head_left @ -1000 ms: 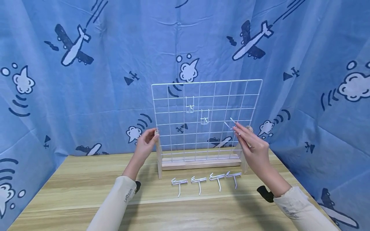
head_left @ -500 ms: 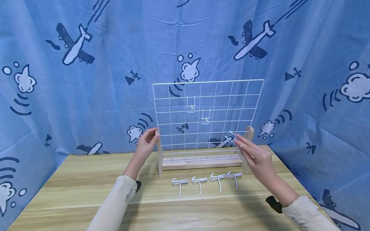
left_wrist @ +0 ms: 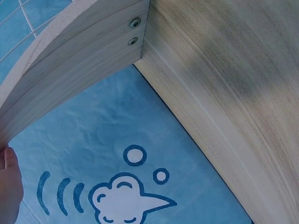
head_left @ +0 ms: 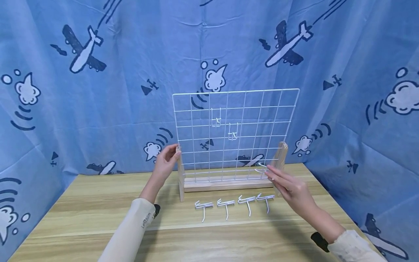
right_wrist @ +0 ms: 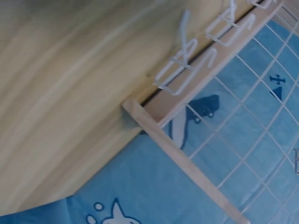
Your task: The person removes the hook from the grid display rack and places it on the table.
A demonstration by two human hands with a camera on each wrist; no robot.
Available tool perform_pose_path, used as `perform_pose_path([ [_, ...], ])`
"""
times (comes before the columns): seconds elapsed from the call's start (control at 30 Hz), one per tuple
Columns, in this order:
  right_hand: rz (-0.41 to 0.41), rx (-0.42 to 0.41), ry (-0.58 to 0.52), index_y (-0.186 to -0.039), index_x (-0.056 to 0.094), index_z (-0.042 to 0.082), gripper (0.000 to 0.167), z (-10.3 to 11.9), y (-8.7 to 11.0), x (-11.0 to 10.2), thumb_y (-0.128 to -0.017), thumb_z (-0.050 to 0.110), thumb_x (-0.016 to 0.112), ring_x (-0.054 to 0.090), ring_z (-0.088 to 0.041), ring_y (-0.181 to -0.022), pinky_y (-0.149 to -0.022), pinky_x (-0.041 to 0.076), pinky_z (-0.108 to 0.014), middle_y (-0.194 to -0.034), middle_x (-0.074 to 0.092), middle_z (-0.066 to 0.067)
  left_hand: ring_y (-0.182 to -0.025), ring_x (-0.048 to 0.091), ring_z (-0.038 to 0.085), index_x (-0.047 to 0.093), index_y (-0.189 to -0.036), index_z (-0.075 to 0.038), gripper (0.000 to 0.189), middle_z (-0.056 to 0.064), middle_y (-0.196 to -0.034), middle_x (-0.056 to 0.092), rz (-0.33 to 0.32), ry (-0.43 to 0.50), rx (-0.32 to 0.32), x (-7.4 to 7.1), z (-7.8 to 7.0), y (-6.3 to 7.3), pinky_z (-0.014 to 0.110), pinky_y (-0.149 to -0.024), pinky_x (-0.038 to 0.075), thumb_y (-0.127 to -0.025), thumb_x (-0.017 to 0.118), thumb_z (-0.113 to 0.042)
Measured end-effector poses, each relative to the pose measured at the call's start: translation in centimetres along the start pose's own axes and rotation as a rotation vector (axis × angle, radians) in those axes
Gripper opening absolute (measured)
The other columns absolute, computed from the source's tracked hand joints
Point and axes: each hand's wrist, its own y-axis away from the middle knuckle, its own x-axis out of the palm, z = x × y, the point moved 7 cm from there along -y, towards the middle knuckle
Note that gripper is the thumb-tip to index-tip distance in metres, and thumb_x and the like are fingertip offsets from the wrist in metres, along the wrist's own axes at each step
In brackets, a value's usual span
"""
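Rack (head_left: pixel 226 187) upright on surface (head_left: pixel 183 233), two hooks (head_left: pixel 232 136) hung on it, third hook (head_left: pixel 260 171) pinched in right hand (head_left: pixel 291 187) before its lower right, four loose hooks (head_left: pixel 247 200) lined up in front, apparently left to hang, left post (head_left: pixel 181 178) in left hand's (head_left: pixel 165 162) grip.

Lit brightly and evenly in the head view, with soft-edged shadows and a pale sheen on the counter (head_left: pixel 229 240). Stretched toward the outer edges of the curtain (head_left: pixel 137 43). Dimmer and greyer in the left wrist view, darkened by a blurry shadow at upper right. Soft in the right wrist view, slightly blurring the hooks (right_wrist: pixel 184 32).
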Motion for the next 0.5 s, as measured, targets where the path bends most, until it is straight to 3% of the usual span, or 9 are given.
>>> perform_pose_path([
  [0.2,0.101,-0.001,0.000,-0.114,0.071,0.005,0.039,0.0,1.4,0.7,-0.103,0.031,0.044,0.051,-0.005,-0.122,-0.096,0.039,-0.011,-0.122,0.065,-0.015,-0.126,0.048,0.026,0.046,-0.138,-0.001,0.042,0.018,-0.133,0.051,0.009,0.014,-0.032,0.0,0.0,0.0,0.030,-0.105,0.040,-0.099,0.055,-0.014],
  [0.33,0.170,-0.037,0.002,-0.115,0.070,0.006,0.039,0.1,2.4,1.3,-0.104,0.029,0.041,0.048,-0.007,-0.127,-0.099,0.037,-0.013,-0.124,0.063,-0.014,-0.127,0.047,0.029,0.044,-0.137,0.004,0.041,0.021,-0.133,0.050,0.016,-0.005,-0.050,0.2,-1.5,0.7,0.033,-0.106,0.040,-0.100,0.053,-0.010],
  [0.5,0.212,-0.111,0.007,-0.113,0.071,0.007,0.039,0.5,3.4,2.0,-0.105,0.028,0.039,0.054,-0.017,-0.123,-0.101,0.037,-0.015,-0.120,0.065,-0.015,-0.124,0.050,0.027,0.047,-0.136,0.001,0.039,0.019,-0.130,0.052,0.000,-0.020,-0.005,0.1,-0.7,0.3,0.027,-0.102,0.043,-0.100,0.053,-0.012],
])
